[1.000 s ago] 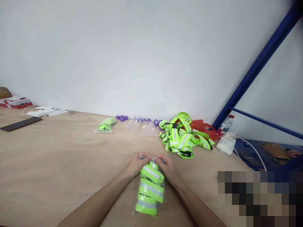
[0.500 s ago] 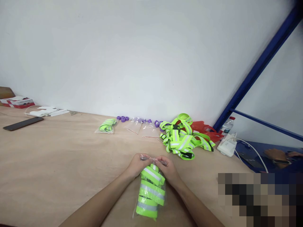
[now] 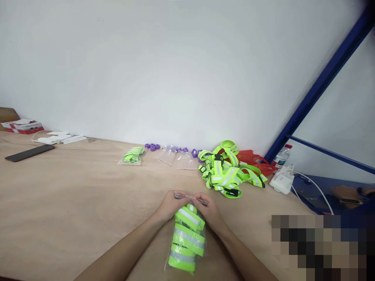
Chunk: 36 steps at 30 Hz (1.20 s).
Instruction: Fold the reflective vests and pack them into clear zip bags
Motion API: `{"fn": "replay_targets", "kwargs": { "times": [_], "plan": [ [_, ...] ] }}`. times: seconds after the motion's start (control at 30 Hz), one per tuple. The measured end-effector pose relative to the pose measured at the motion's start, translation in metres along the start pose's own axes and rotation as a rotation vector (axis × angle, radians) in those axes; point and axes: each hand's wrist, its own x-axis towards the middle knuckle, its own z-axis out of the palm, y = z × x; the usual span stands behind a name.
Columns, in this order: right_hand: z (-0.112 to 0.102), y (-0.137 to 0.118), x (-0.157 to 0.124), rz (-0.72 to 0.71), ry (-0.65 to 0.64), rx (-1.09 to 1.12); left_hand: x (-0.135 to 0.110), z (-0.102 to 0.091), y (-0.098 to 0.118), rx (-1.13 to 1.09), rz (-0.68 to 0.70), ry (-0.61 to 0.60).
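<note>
A clear plastic bag [image 3: 185, 238] with folded neon-green reflective straps inside hangs towards me at the front of the table. At its top edge, my left hand [image 3: 173, 203] pinches the left side between thumb and fingers. The right side of that edge is pinched by my right hand [image 3: 208, 208], the two thumbs almost meeting in the middle. Beyond my right hand lies a loose pile of green reflective straps [image 3: 225, 175] with black buckles. Farther back, another bag of straps [image 3: 132, 156] rests on the table.
Flat clear bags [image 3: 186, 162] and several purple rolls [image 3: 152, 146] line the wall. A red plastic bag [image 3: 254, 160], a bottle [image 3: 283, 155] and a white charger [image 3: 281, 180] stand right. Left are a dark flat bar [image 3: 30, 153] and a box [image 3: 23, 126]. Another person's hand [image 3: 347, 193] shows at right.
Almost nothing differs: both hands keep their pinch on the bag's top edge. The whole view has shifted very slightly.
</note>
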Motion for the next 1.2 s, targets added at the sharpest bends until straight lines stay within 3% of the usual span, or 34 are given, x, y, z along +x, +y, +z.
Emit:
{"fn": "replay_targets", "kwargs": {
  "times": [0.73, 0.93, 1.2],
  "plan": [
    [0.001, 0.008, 0.0, 0.001, 0.007, -0.025, 0.0, -0.001, 0.002, 0.027, 0.006, -0.017],
    [0.0, 0.013, 0.003, -0.028, 0.061, -0.017, -0.003, 0.0, 0.006, 0.026, 0.059, -0.028],
    [-0.005, 0.022, 0.007, -0.058, 0.033, 0.002, -0.002, -0.003, 0.005, 0.027, 0.091, -0.014]
  ]
}}
